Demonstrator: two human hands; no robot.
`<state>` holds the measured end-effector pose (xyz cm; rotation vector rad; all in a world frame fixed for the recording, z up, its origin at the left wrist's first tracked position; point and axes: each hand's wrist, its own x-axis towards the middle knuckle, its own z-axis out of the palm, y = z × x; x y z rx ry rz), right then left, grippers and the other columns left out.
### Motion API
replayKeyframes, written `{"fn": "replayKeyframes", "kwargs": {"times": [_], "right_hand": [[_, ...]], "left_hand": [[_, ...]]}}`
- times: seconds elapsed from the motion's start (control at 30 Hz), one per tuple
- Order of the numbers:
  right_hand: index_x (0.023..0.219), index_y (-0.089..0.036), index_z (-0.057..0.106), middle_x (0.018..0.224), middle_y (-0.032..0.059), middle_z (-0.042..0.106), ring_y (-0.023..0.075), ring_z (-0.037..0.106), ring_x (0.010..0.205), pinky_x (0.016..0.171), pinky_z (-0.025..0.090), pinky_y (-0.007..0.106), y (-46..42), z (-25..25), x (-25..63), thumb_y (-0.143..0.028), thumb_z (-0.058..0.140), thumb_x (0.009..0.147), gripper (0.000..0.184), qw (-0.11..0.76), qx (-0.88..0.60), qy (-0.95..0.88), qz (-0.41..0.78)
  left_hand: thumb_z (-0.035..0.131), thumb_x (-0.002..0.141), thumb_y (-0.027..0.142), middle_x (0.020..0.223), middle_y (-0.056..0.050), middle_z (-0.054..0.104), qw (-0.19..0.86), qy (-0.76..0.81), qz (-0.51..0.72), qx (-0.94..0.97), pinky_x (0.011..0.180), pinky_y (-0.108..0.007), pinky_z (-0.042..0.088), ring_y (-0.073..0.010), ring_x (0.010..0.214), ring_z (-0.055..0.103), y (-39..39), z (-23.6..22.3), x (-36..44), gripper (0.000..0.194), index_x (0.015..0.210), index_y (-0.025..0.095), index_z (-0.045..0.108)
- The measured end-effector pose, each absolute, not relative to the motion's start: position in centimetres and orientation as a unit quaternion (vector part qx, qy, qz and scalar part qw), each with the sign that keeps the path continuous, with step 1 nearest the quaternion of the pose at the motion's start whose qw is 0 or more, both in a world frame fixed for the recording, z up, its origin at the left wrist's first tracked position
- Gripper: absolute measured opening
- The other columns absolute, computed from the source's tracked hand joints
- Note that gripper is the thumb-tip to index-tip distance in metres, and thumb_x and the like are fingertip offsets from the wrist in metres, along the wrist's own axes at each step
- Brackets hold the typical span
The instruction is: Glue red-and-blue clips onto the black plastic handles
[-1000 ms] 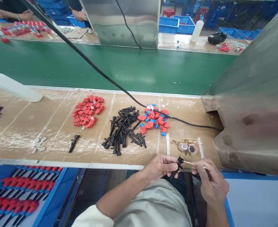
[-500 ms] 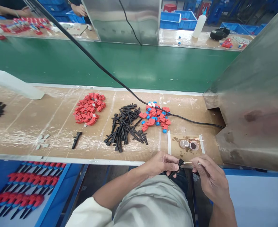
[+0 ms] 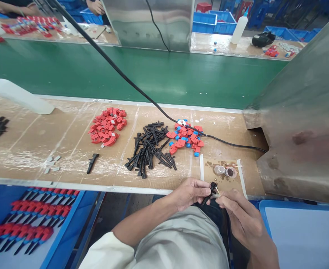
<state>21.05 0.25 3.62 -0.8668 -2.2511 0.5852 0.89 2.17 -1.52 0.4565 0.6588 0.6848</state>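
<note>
My left hand (image 3: 189,192) pinches a small black plastic clip part (image 3: 210,191) just below the bench's front edge. My right hand (image 3: 238,215) is closed on a thin wooden stick (image 3: 217,191) whose tip touches the top of that black part. Just beyond the hands, two small round caps (image 3: 226,171) sit on a stained patch of cardboard. A pile of black clip parts (image 3: 150,149) lies on the bench ahead of my left hand.
A pile of red pieces (image 3: 106,127) and a mixed red and blue pile (image 3: 187,139) flank the black pile. A lone black part (image 3: 92,163) lies apart. A black cable (image 3: 142,93) crosses the bench. Metal housing (image 3: 301,123) stands right, a blue tray (image 3: 27,220) of finished red-capped parts lower left.
My right hand has moved left and closer to the black part, bringing the stick's tip onto it. The view has shifted slightly.
</note>
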Motion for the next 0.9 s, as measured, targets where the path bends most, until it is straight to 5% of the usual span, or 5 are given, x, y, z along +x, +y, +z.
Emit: {"fn": "replayKeyframes", "kwargs": {"times": [0.53, 0.77, 0.9], "right_hand": [[0.1, -0.026, 0.079, 0.091, 0.004, 0.067, 0.0137, 0.061, 0.059, 0.043, 0.048, 0.028, 0.2, 2.6, 21.9, -0.018, 0.067, 0.099, 0.015, 0.596, -0.391, -0.619, 0.33], [0.102, -0.025, 0.079, 0.088, 0.0013, 0.068, 0.0141, 0.065, 0.065, 0.06, 0.052, 0.03, 1.4, 2.2, 23.7, -0.018, 0.07, 0.096, 0.013, 0.515, -0.553, -0.631, 0.173], [0.099, -0.024, 0.077, 0.085, 0.0018, 0.067, 0.0154, 0.063, 0.064, 0.059, 0.05, 0.031, 1.4, 2.3, 23.6, -0.018, 0.069, 0.096, 0.01, 0.515, -0.546, -0.635, 0.184]], "left_hand": [[0.103, 0.053, 0.037, 0.07, -0.005, 0.066, 0.916, 0.231, 0.317, 0.089, 0.043, -0.013, 0.032, -0.007, 0.054, 0.061, 1.4, -2.2, 0.6, 0.054, 0.091, 0.005, 0.082], [0.101, 0.057, 0.03, 0.07, -0.006, 0.066, 0.931, 0.193, 0.306, 0.056, 0.04, -0.008, 0.034, -0.0078, 0.058, 0.064, 1.5, -2.8, 0.6, 0.051, 0.094, 0.003, 0.081], [0.097, 0.063, 0.023, 0.07, -0.006, 0.064, 0.931, 0.184, 0.313, 0.031, 0.041, -0.007, 0.036, -0.0084, 0.062, 0.064, 1.6, -3.0, 0.6, 0.046, 0.097, 0.0, 0.079]]}}
